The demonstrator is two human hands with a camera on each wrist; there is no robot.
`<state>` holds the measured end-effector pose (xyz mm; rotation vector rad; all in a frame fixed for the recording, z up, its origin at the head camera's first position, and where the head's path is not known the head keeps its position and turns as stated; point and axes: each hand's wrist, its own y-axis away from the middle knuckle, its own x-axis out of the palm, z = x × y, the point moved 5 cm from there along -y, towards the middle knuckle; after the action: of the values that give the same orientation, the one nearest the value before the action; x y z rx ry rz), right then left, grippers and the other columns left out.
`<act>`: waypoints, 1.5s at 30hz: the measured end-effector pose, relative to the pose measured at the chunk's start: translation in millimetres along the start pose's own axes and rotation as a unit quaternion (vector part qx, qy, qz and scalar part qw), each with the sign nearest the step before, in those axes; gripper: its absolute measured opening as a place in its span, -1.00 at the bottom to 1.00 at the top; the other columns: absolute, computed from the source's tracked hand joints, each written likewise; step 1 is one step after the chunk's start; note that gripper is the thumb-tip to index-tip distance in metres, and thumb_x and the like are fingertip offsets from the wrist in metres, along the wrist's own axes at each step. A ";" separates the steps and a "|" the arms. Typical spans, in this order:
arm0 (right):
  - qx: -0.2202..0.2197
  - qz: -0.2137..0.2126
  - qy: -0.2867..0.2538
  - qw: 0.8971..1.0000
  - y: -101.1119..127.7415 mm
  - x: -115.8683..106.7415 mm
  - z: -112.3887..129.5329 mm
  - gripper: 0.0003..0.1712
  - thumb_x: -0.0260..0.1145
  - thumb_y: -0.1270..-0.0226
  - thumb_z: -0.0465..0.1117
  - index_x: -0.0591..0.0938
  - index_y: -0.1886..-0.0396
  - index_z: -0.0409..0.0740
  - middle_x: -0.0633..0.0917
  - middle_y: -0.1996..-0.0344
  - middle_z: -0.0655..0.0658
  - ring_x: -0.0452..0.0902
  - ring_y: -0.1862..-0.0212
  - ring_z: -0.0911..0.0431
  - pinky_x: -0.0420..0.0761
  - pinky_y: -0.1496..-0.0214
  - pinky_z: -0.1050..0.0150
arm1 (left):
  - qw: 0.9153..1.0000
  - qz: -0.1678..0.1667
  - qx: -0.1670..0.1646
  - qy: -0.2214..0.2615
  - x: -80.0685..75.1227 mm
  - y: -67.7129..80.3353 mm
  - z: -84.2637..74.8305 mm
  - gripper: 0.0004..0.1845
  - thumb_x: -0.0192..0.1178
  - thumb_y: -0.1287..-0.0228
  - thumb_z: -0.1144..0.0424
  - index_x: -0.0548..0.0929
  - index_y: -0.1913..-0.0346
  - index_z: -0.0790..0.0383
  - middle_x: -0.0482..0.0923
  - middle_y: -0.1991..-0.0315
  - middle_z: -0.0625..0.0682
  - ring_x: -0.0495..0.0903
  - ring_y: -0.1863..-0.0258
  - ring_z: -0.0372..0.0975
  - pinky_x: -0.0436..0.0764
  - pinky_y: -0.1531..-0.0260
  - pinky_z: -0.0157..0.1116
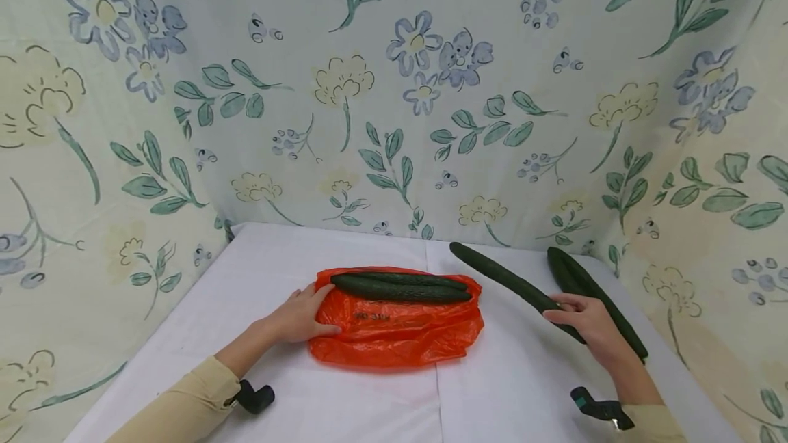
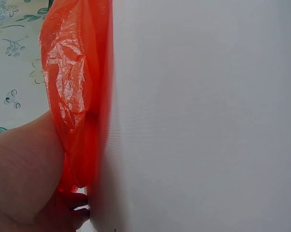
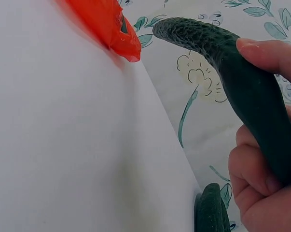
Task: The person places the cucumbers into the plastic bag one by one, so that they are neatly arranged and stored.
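A red plastic bag lies on the table with two dark green cucumbers resting side by side on its upper part. My left hand grips the bag's left end, thumb toward the front and fingers toward the back. In the left wrist view the crinkled bag stands up beside the thumb, and the fingertips come down at the table. My right hand holds another long cucumber near its lower end. In the right wrist view that cucumber is raised above the table, thumb on top and fingers curled beneath.
Two more cucumbers lie together along the table's right side, just beyond my right hand. A white cloth covers the table. Flower-patterned curtains enclose the back and both sides.
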<state>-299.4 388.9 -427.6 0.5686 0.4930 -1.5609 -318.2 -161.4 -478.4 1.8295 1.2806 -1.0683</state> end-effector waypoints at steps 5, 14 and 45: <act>-0.031 0.025 -0.013 0.999 -1.5 5.5 12.4 -0.26 0.48 -0.29 0.00 0.52 -0.28 -0.42 0.69 0.17 -0.11 0.50 0.06 0.10 0.51 0.02 0.25 | 1.000 -0.003 0.010 -0.007 -1.2 0.0 -1.7 0.10 0.41 -0.06 -0.32 0.21 -0.55 0.17 0.17 -0.51 0.32 0.19 -0.51 0.17 0.06 -0.50 0.21; -0.059 0.052 -0.013 0.997 -4.6 17.4 30.9 -0.37 0.48 -0.28 -0.03 0.59 -0.19 -0.36 0.73 0.01 -0.25 0.54 0.03 -0.01 0.54 -0.03 0.11 | 1.000 -0.003 0.012 -0.010 0.2 -2.0 -2.1 0.11 0.40 -0.06 -0.34 0.21 -0.55 0.18 0.17 -0.51 0.32 0.19 -0.51 0.16 0.07 -0.50 0.22; -0.113 0.199 -0.042 0.972 -27.3 90.8 95.1 -0.51 0.51 -0.15 -0.18 0.70 -0.09 -0.26 0.71 0.08 -0.20 0.56 0.03 -0.04 0.69 0.03 0.22 | 1.000 0.005 0.010 0.002 -0.4 -2.5 -1.1 0.08 0.42 -0.07 -0.28 0.22 -0.54 0.18 0.19 -0.51 0.24 0.21 -0.50 0.10 0.04 -0.51 0.20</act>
<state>-335.9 260.7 -410.7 0.3944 0.4526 -1.1234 -320.4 -159.8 -477.7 1.8510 1.2664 -1.0772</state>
